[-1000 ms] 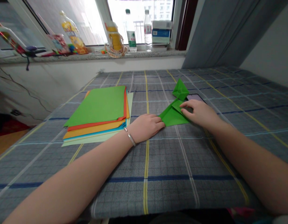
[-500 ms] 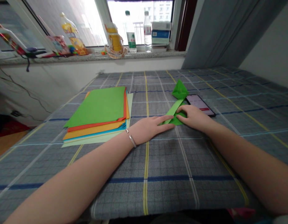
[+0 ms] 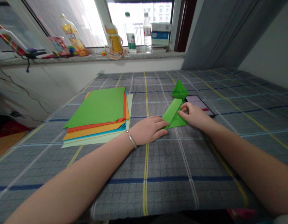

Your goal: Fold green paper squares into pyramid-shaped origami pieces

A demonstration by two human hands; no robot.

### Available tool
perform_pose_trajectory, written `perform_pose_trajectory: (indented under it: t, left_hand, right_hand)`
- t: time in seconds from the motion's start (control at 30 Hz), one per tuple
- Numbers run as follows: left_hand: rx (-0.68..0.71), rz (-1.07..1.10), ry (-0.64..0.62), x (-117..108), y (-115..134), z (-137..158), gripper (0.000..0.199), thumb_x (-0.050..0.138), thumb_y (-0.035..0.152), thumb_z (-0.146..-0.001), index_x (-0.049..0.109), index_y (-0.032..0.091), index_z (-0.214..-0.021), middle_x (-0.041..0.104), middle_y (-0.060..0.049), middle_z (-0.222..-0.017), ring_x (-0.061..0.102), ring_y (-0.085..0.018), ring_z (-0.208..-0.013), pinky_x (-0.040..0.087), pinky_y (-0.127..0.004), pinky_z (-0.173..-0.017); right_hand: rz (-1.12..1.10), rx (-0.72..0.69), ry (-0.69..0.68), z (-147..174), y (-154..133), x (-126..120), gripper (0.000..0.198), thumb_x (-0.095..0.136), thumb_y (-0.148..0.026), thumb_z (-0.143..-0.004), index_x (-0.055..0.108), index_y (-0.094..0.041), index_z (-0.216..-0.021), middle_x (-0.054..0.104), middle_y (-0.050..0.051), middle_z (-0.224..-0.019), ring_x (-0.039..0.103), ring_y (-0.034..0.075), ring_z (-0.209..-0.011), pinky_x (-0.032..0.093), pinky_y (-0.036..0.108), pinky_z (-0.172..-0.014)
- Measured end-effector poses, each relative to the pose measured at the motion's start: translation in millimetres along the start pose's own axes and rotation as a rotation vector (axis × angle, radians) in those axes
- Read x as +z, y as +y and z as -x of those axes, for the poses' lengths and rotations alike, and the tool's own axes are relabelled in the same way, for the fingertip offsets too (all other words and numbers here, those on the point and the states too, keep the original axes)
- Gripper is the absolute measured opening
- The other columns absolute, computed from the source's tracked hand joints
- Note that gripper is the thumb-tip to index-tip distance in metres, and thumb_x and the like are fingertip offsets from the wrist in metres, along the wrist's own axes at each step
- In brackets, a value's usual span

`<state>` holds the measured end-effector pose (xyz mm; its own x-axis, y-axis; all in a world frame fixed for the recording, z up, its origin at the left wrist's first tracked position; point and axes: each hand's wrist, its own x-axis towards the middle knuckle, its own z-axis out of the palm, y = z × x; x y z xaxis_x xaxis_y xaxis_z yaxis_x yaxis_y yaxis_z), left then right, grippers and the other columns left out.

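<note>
A folded green paper (image 3: 172, 110) lies on the tablecloth between my hands, a long flap folded over along its left side. Resting at its lower left corner, my left hand (image 3: 149, 129) has its fingers stretched out, the fingertips touching the paper. My right hand (image 3: 195, 115) is closed at the paper's right edge, thumb and forefinger on it; the other fingers are curled and partly hidden. Just beyond the paper stands a small pointed green paper figure (image 3: 179, 89). A phone (image 3: 198, 104) with a lit screen lies behind my right hand, which partly covers it.
A stack of coloured paper (image 3: 99, 105), green on top, lies left of my hands. The checked tablecloth (image 3: 125, 196) covers the table. Several bottles, including a green-capped one (image 3: 131, 34), and a blue and white box (image 3: 160, 34) stand on the windowsill (image 3: 92, 58).
My left hand has drawn back a little to the left, and its fingers are closer together. More of the paper's flap now shows, looking wider. My right hand has shifted slightly right.
</note>
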<state>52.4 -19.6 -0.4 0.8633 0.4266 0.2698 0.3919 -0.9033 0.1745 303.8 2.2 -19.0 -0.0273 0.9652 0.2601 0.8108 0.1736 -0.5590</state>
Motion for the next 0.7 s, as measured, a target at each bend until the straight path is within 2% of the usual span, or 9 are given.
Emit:
perform_pose_trajectory:
  t: [0.1,0.23,0.33,0.4,0.5,0.57,0.63,0.7]
  left_hand:
    - [-0.094,0.056,0.036,1.5,2.7,-0.8,0.038,0.041,0.033,-0.100,0.057,0.013,-0.127,0.059,-0.014,-0.130,0.058,-0.023,-0.118,0.046,-0.040,-0.103]
    - [-0.158,0.117,0.080,7.1,1.5,-0.5,0.044,0.047,0.032,-0.097,0.048,0.015,-0.137,0.047,-0.017,-0.144,0.049,-0.026,-0.131,0.041,-0.045,-0.109]
    - [-0.182,0.178,0.135,10.2,0.3,-0.4,0.056,0.055,0.029,-0.092,0.037,0.019,-0.144,0.042,-0.017,-0.149,0.045,-0.027,-0.134,0.040,-0.048,-0.108]
    - [-0.205,0.231,0.188,11.3,0.7,-0.7,0.068,0.060,0.027,-0.088,0.030,0.021,-0.148,0.042,-0.017,-0.149,0.049,-0.026,-0.131,0.044,-0.045,-0.105]
    - [-0.341,0.299,0.277,10.7,3.1,-1.5,0.075,0.058,0.025,-0.087,0.021,0.022,-0.152,0.058,-0.015,-0.133,0.065,-0.021,-0.104,0.052,-0.038,-0.089]
    - [-0.482,0.312,0.304,9.5,3.9,-1.7,0.076,0.054,0.024,-0.089,0.015,0.022,-0.154,0.070,-0.009,-0.108,0.068,-0.017,-0.080,0.053,-0.031,-0.074]
    - [-0.582,0.290,0.314,9.0,1.6,-0.9,0.078,0.052,0.022,-0.088,0.010,0.020,-0.154,0.071,-0.001,-0.082,0.064,-0.014,-0.063,0.049,-0.026,-0.064]
    - [-0.607,0.258,0.340,10.3,-4.9,1.0,0.082,0.053,0.022,-0.087,0.008,0.018,-0.155,0.066,0.003,-0.067,0.058,-0.012,-0.053,0.045,-0.023,-0.057]
  right_hand:
    - [-0.235,0.071,-0.031,0.6,-5.5,3.7,0.026,0.059,-0.037,-0.084,0.055,-0.021,-0.105,0.069,0.011,-0.101,0.068,0.024,-0.084,0.056,0.038,-0.068]
    - [-0.649,0.127,-0.173,5.0,-16.6,8.6,0.038,0.051,-0.040,-0.091,0.047,-0.025,-0.126,0.068,0.011,-0.108,0.069,0.022,-0.078,0.058,0.035,-0.057]
    - [-0.840,0.187,-0.275,10.0,-26.4,8.4,0.044,0.040,-0.046,-0.096,0.038,-0.026,-0.136,0.067,0.012,-0.116,0.070,0.022,-0.088,0.060,0.038,-0.069]
    - [-0.898,0.194,-0.343,13.1,-31.6,6.7,0.049,0.030,-0.050,-0.099,0.033,-0.025,-0.141,0.065,0.013,-0.123,0.069,0.022,-0.096,0.060,0.040,-0.077]
    - [-0.911,0.117,-0.419,16.9,-36.6,4.3,0.052,0.023,-0.051,-0.100,0.032,-0.025,-0.144,0.057,0.014,-0.137,0.063,0.023,-0.114,0.057,0.039,-0.085]
    - [-0.875,0.068,-0.466,18.9,-38.8,3.6,0.051,0.028,-0.048,-0.099,0.034,-0.025,-0.144,0.051,0.014,-0.144,0.058,0.023,-0.121,0.055,0.040,-0.090]
    - [-0.824,0.041,-0.497,20.4,-40.4,4.2,0.049,0.038,-0.042,-0.098,0.036,-0.024,-0.144,0.047,0.014,-0.147,0.055,0.023,-0.126,0.052,0.041,-0.096]
    - [-0.781,0.024,-0.503,21.1,-40.9,6.0,0.050,0.047,-0.035,-0.095,0.037,-0.025,-0.143,0.048,0.014,-0.147,0.053,0.023,-0.128,0.050,0.043,-0.099]
